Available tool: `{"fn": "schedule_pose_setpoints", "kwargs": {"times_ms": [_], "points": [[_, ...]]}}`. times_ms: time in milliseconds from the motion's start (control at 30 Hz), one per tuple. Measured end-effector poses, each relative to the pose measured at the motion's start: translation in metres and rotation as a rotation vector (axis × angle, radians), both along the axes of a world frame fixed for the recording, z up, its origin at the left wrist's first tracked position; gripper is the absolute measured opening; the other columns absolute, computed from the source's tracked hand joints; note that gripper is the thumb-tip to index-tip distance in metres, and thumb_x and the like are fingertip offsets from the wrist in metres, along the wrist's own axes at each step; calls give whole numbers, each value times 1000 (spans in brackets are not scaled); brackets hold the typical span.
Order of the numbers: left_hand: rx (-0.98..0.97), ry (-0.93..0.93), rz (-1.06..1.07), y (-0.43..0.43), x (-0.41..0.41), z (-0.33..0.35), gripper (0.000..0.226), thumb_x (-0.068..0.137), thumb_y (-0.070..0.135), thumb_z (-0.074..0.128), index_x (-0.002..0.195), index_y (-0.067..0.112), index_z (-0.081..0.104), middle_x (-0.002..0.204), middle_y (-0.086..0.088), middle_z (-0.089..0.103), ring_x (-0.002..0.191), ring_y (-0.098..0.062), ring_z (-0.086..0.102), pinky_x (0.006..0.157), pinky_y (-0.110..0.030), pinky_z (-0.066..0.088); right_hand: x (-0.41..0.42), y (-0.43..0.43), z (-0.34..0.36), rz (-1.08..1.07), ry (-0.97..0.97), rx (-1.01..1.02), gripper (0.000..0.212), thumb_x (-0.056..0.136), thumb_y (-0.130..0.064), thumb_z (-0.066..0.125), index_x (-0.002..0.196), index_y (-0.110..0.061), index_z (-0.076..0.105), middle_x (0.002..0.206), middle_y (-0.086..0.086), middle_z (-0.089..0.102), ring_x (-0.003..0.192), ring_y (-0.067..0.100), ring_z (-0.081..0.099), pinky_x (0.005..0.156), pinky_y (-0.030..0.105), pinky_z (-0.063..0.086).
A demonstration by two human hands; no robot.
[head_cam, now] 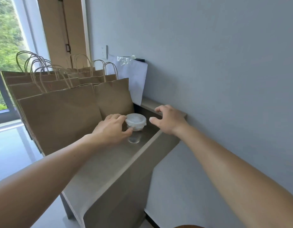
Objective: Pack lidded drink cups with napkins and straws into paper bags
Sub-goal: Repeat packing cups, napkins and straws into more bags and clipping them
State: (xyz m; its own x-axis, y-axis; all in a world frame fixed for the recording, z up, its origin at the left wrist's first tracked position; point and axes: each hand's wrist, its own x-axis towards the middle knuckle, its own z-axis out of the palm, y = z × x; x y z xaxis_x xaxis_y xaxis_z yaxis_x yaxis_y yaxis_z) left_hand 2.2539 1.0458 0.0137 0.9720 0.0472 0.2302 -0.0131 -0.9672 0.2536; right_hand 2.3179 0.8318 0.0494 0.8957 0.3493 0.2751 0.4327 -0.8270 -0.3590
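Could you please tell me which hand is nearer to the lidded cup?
Left. The left hand holds the lidded cup from its left side; the right hand hovers open to its right, not touching.

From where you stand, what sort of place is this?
Probably an indoor takeaway-packing spot: rows of handled paper bags stand on a narrow counter against a wall, beside a lidded cup and a tall window.
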Motion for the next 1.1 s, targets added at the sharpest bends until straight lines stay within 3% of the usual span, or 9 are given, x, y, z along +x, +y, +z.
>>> {"fn": "schedule_pose_setpoints", "kwargs": {"times_ms": [233,400,600,733,833,967,1100], "points": [[-5,83,-75,43,28,-41,65,95,57,46,149,23,36,153,3,37,142,-19,28,111,-39,32,57,74,-22,-40,208,-191,82,72,-61,66,140,-20,45,135,5,51,118,26,54,95,42,47],[-23,97,-115,54,36,-54,65,94,57,46,149,23,35,154,4,35,144,-18,26,112,-37,31,80,102,-35,-63,254,-215,97,69,-66,68,148,-21,33,143,8,43,129,31,46,102,45,43],[-40,102,-153,59,35,-63,65,94,57,46,148,23,36,152,3,38,143,-17,27,113,-39,32,92,118,-48,-99,273,-256,87,73,-65,65,142,-20,38,137,12,43,125,34,44,99,46,44],[-65,109,-156,63,35,-64,64,94,57,46,148,24,37,151,5,39,142,-16,28,113,-38,32,85,116,-48,-128,295,-286,100,66,-64,67,149,-24,27,143,15,34,134,36,32,103,47,40],[-75,107,-166,62,36,-61,63,95,56,45,149,24,37,152,6,38,142,-16,28,112,-39,32,73,110,-49,-113,347,-304,103,60,-64,61,150,-28,27,142,11,39,133,34,31,99,46,41],[-76,79,-181,54,39,-50,63,95,55,45,149,24,37,152,7,38,142,-16,28,112,-38,33,57,97,-44,-107,274,-287,100,54,-64,61,145,-31,36,133,1,54,125,29,41,80,37,40],[-73,39,-179,44,43,-31,62,96,55,47,148,23,38,153,5,38,142,-18,29,111,-38,32,45,76,-7,-175,100,-103,95,52,-69,59,137,-29,46,128,1,60,119,29,49,84,34,40]]}}
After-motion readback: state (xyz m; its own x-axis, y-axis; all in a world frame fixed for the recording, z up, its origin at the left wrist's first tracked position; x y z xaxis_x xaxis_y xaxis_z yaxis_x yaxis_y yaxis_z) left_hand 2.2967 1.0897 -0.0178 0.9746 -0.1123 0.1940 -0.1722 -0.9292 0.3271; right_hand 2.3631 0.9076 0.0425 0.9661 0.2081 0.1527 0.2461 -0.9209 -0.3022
